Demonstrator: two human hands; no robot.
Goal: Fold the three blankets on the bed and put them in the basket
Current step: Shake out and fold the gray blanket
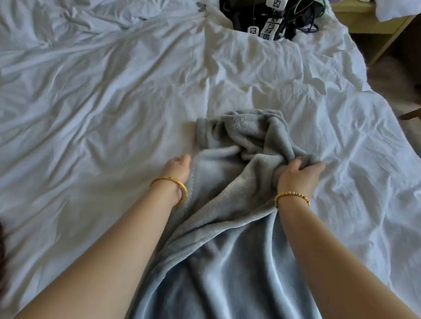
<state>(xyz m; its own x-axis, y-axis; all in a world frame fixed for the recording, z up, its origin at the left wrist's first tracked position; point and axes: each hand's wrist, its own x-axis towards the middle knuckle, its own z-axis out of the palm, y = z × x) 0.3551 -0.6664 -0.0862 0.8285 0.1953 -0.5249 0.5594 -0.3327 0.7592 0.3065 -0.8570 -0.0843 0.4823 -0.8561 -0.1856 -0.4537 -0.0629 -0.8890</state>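
So the grey blanket [225, 247] is spread down the white bed sheet [84, 100] from the middle toward 6 o'clock, bunched up at its far end. Her right hand [299, 176] is clenched round a wad of that bunched fleece, while her left hand [177, 168] sits at the blanket's left edge, fingers curled at the hem. Pile of black gear with cables [269, 11] up at 12 o'clock

Both arms outstretched, left hand [179, 168] and right hand [299, 176] fingers curled.
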